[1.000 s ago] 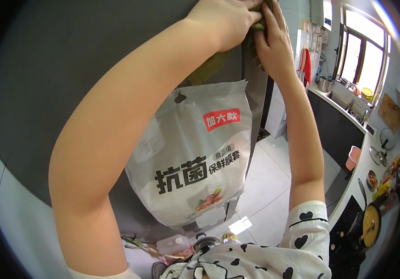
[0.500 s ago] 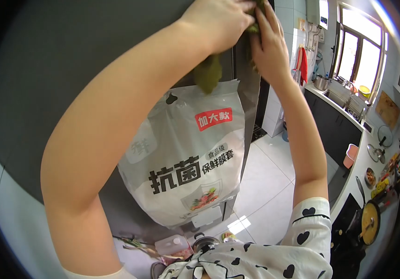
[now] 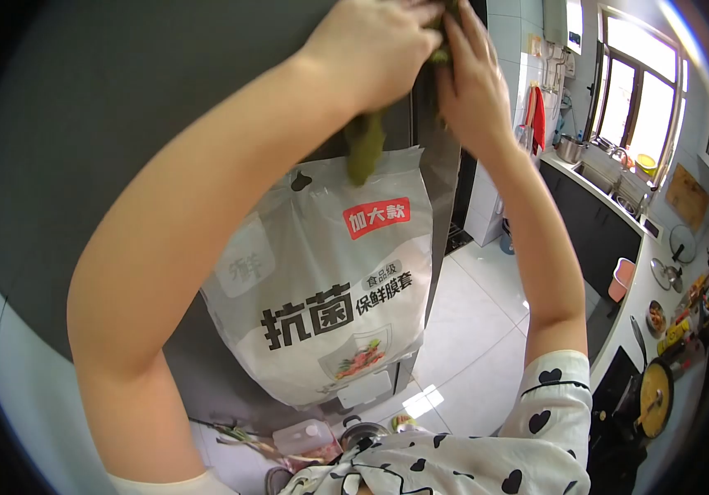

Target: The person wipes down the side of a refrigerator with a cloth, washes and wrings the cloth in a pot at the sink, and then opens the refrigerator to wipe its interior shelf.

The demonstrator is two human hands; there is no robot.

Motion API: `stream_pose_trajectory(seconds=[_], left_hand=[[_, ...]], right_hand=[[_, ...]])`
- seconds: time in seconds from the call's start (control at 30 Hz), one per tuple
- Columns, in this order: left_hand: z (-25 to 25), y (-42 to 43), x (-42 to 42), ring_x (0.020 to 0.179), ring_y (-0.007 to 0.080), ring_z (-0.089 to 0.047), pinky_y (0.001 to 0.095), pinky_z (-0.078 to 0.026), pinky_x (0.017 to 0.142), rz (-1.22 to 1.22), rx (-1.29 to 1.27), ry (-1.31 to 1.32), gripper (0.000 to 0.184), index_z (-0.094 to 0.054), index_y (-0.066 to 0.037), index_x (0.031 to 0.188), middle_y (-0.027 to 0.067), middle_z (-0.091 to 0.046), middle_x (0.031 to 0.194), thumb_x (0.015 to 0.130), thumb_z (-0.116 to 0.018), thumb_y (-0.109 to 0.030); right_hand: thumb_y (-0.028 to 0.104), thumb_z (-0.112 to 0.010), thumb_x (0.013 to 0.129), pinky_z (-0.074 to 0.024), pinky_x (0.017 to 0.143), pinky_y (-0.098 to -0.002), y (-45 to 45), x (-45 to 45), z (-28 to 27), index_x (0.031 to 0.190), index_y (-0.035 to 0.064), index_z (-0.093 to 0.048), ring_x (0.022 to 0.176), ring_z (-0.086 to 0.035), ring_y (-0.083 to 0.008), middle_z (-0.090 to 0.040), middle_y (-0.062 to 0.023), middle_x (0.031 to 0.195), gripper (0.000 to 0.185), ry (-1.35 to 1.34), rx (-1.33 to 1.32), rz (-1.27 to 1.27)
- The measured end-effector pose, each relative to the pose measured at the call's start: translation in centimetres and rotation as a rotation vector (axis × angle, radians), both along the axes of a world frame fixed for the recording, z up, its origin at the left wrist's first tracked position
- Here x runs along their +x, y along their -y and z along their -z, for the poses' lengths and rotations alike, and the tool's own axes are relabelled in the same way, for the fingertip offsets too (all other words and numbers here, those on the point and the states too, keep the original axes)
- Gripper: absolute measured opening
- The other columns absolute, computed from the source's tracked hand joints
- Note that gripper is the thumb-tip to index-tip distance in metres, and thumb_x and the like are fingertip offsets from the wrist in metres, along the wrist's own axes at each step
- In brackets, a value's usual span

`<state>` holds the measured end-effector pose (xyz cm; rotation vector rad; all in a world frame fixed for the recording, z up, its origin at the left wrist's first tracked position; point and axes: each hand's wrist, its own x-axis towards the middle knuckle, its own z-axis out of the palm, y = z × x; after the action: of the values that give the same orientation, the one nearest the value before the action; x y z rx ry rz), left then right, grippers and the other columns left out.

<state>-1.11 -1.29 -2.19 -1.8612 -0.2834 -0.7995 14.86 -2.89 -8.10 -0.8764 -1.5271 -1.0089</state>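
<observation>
My left hand (image 3: 379, 49) is raised at the top of the view, its fingers closed on an olive-green cloth (image 3: 364, 148). One end of the cloth hangs below my wrist, over the top of a white printed plastic bag (image 3: 313, 247). My right hand (image 3: 478, 91) is right beside the left, with its fingers pressed against the same cloth near the edge of a tall dark grey door (image 3: 164, 58). The fingertips of both hands are partly cut off by the upper frame edge. The bag hangs on the front of the door.
At right runs a counter with a sink (image 3: 593, 175), a steel pot (image 3: 570, 148), glass lids and a pan of yellow food (image 3: 656, 396) on the stove. On the floor below are a plastic container (image 3: 303, 437), a pot (image 3: 362, 429) and green stalks (image 3: 247, 441).
Both hands have shifted slightly left, with the left also moving down. The loose cloth end swings lower and left across the bag's top.
</observation>
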Motion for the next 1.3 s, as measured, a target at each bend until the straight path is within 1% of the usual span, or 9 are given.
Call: stream_pose_trajectory(seconds=[0.03,0.1,0.2,0.3,0.6,0.9,1.1,1.13,1.3], left_hand=[[-1.1,1.3,0.4,0.115,0.0204,-0.054,0.0327,-0.044,0.098,-0.1,-0.156,-0.008,0.027,-0.067,-0.013,0.106,0.0031,-0.058,0.126,0.081,-0.059,-0.017],[-2.2,0.7,0.9,0.124,0.0243,-0.047,0.0337,-0.035,0.106,-0.063,-0.023,0.011,0.033,-0.064,-0.002,0.111,0.0151,-0.055,0.128,0.086,-0.047,-0.016],[-1.0,-0.5,0.6,0.119,0.0243,-0.052,0.0342,-0.04,0.102,0.096,0.148,0.029,0.029,-0.068,-0.005,0.105,0.0132,-0.058,0.124,0.084,-0.051,-0.017],[1.1,-1.0,-0.4,0.121,0.0195,-0.051,0.0326,-0.041,0.102,0.004,0.045,-0.104,0.027,-0.067,-0.013,0.107,0.0023,-0.056,0.128,0.081,-0.061,-0.02],[4.8,2.1,-1.4,0.12,0.0183,-0.051,0.0311,-0.044,0.098,-0.114,-0.405,-0.488,0.015,-0.071,-0.015,0.093,-0.0026,-0.061,0.121,0.08,-0.064,-0.019],[1.0,0.7,0.3,0.116,0.0157,-0.054,0.0311,-0.048,0.09,-0.032,-0.154,-0.265,0.019,-0.071,-0.015,0.096,-0.003,-0.059,0.125,0.084,-0.056,-0.015],[2.5,1.2,-0.3,0.115,0.016,-0.055,0.0293,-0.049,0.09,-0.131,-0.233,-0.37,0.017,-0.071,-0.013,0.092,-0.0032,-0.061,0.122,0.083,-0.057,-0.013],[2.7,1.6,-0.2,0.115,0.0171,-0.055,0.0299,-0.049,0.091,-0.159,-0.393,-0.347,0.015,-0.071,-0.013,0.089,-0.003,-0.061,0.121,0.082,-0.058,-0.014],[1.4,0.7,-1.7,0.113,0.0175,-0.056,0.0316,-0.048,0.092,-0.059,-0.144,-0.343,0.015,-0.072,-0.014,0.089,-0.0023,-0.062,0.119,0.082,-0.059,-0.016]], right_hand=[[0.002,-0.046,0.082,-0.0247,0.112,-0.0405,-0.1,0.1,-1.4,0.132,-0.0089,-0.039,0.133,-0.03,-0.0392,-0.034,-0.0269,0.141,0.052,-0.003,0.005,-0.001],[0.002,-0.047,0.083,-0.0242,0.112,-0.0402,-0.8,0.4,-2.5,0.132,-0.0087,-0.039,0.133,-0.03,-0.0387,-0.034,-0.0262,0.142,0.051,-0.002,0.033,-0.042],[0.002,-0.048,0.085,-0.0237,0.112,-0.0396,-1.0,0.8,-1.2,0.134,-0.0071,-0.038,0.134,-0.03,-0.038,-0.032,-0.0254,0.144,0.051,-0.036,-0.016,-0.086],[0.003,-0.052,0.082,-0.0336,0.106,-0.0428,-1.7,1.3,3.1,0.135,-0.003,-0.039,0.132,-0.033,-0.0385,-0.031,-0.0219,0.145,0.055,0.009,0.028,-0.069],[0.004,-0.055,0.083,-0.0288,0.108,-0.0437,0.0,-0.9,14.7,0.137,-0.0025,-0.037,0.134,-0.029,-0.0404,-0.025,-0.0228,0.148,0.058,-0.128,-0.202,-0.175],[0.006,-0.046,0.086,-0.0306,0.107,-0.0432,-2.1,0.5,6.6,0.137,-0.0044,-0.036,0.133,-0.03,-0.0412,-0.027,-0.0235,0.146,0.053,-0.128,-0.001,-0.11],[0.002,-0.048,0.085,-0.0311,0.107,-0.0431,-1.6,-0.1,10.1,0.135,-0.0033,-0.04,0.132,-0.033,-0.0403,-0.029,-0.023,0.146,0.051,-0.128,-0.02,-0.137],[0.003,-0.05,0.085,-0.031,0.107,-0.0431,-1.2,-0.4,11.0,0.135,-0.0027,-0.04,0.133,-0.032,-0.0395,-0.029,-0.0227,0.146,0.051,-0.127,-0.057,-0.134],[0.006,-0.053,0.086,-0.0322,0.106,-0.0432,-1.8,0.5,8.9,0.135,-0.0011,-0.041,0.132,-0.033,-0.0391,-0.029,-0.0223,0.146,0.051,-0.024,-0.031,-0.159]])
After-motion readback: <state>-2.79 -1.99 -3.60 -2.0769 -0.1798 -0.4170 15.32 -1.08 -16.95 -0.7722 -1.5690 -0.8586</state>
